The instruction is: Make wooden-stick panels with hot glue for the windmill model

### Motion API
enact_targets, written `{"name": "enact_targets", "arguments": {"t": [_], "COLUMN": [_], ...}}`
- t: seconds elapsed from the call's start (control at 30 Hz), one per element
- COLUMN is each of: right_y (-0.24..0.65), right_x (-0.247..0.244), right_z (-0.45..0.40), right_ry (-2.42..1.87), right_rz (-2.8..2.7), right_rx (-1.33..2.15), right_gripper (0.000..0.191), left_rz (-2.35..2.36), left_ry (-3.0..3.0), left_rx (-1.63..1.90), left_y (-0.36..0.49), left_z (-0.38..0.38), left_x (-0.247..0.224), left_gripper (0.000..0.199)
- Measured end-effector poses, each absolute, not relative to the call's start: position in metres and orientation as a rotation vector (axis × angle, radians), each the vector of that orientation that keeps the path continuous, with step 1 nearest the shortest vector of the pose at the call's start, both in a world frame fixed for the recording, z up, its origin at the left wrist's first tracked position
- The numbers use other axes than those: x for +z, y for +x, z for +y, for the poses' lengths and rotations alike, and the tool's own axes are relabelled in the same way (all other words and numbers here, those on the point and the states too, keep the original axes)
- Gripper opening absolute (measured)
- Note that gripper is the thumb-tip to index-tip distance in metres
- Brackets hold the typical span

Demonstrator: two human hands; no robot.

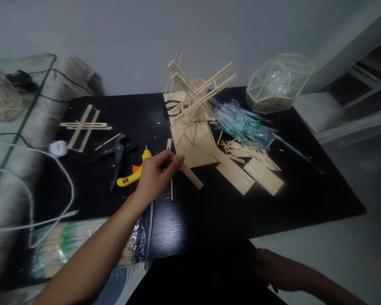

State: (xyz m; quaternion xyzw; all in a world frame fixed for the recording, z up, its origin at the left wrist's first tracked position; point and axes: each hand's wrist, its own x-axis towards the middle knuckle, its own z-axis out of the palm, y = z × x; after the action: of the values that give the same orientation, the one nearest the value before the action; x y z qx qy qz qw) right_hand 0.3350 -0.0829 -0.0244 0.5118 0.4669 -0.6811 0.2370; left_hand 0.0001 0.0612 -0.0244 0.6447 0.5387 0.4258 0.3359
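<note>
My left hand [158, 171] is over the middle of the black table, thumb and fingers pinched on the end of a narrow strip of wooden sticks [192, 176]. Below the fingers, a thin stick [172, 190] lies on the table. Just left of the hand is a yellow glue gun [130, 178] with an orange trigger. Beyond the hand stands a windmill-like model of wooden sticks [197, 95] with crossed blades on a slatted base [195, 148]. My right hand [262, 264] hangs low by my lap, off the table; its fingers are dark and blurred.
Pliers [119, 156] and a crossed stick frame [85, 126] lie left. To the right are loose sticks [250, 153], flat stick panels [235, 173], plastic wrappers [241, 123] and a clear faceted container [277, 84]. Bagged sticks [70, 241] and a white cable [71, 186] are near left.
</note>
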Motion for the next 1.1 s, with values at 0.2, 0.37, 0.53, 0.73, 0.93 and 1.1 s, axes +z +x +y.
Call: {"name": "enact_targets", "arguments": {"t": [0.2,0.37,0.53,0.73,0.93,1.1], "right_y": [0.302,0.248,0.218,0.214,0.218,0.217], "right_x": [0.016,0.012,-0.023,-0.040,-0.052,-0.056], "right_z": [-0.006,0.047,0.068,0.070,0.065,0.065], "right_ry": [1.075,1.921,1.415,1.282,1.366,1.352], "right_rz": [1.561,2.552,2.312,2.085,2.204,2.197], "right_rx": [-2.408,-1.968,-2.362,-2.634,-2.614,-2.702], "right_gripper": [0.035,0.026,0.030,0.041,0.037,0.039], "left_rz": [1.404,1.376,1.359,1.336,1.305,1.351], "left_ry": [1.611,1.534,1.526,1.499,1.463,1.451], "left_rx": [1.110,1.094,1.103,1.080,0.961,1.033], "left_y": [-0.001,-0.001,-0.001,0.000,0.004,0.003], "left_z": [0.063,0.062,0.063,0.065,0.066,0.065], "left_x": [-0.023,-0.021,-0.020,-0.018,-0.017,-0.019], "left_gripper": [0.037,0.041,0.040,0.042,0.037,0.034]}}
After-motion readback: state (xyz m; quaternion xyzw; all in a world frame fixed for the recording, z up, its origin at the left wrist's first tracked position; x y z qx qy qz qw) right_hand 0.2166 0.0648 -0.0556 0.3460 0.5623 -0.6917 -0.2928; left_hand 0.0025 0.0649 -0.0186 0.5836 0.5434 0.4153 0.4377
